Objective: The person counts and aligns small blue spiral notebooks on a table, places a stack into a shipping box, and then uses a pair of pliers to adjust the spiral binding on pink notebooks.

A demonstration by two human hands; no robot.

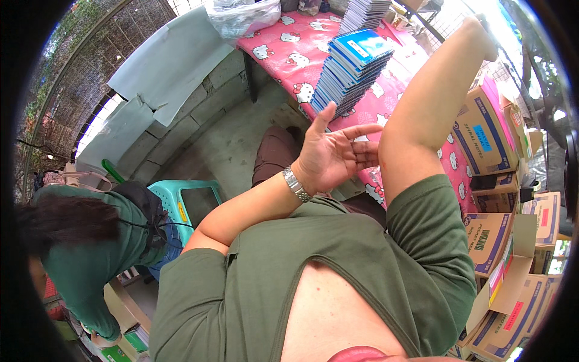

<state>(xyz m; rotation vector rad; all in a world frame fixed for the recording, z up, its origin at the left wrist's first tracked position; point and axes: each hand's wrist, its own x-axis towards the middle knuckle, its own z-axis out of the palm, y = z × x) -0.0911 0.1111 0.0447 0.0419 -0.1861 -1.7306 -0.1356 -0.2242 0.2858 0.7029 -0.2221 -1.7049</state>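
Note:
My left hand [333, 154], with a silver wristwatch [297, 184] on its wrist, is held palm up in front of me. Its thumb and fingers are spread, and nothing lies in it. The fingertips come close to my right forearm near the elbow; whether they touch it I cannot tell. Beyond this hand, a tall stack of blue-covered spiral notebooks [353, 69] leans on a table with a pink cartoon cloth [295, 57]. My right arm reaches up toward the upper right, where my right hand [484, 42] is mostly cut off by glare, its fingers hidden.
Another stack of spiral notebooks [366, 13] and a clear plastic bag [244, 17] stand farther back. Cardboard boxes [482, 136] pile up on the right. On the left, a person in a green top [90, 241] bends beside a teal plastic stool [172, 193]. A block wall [187, 99] runs behind.

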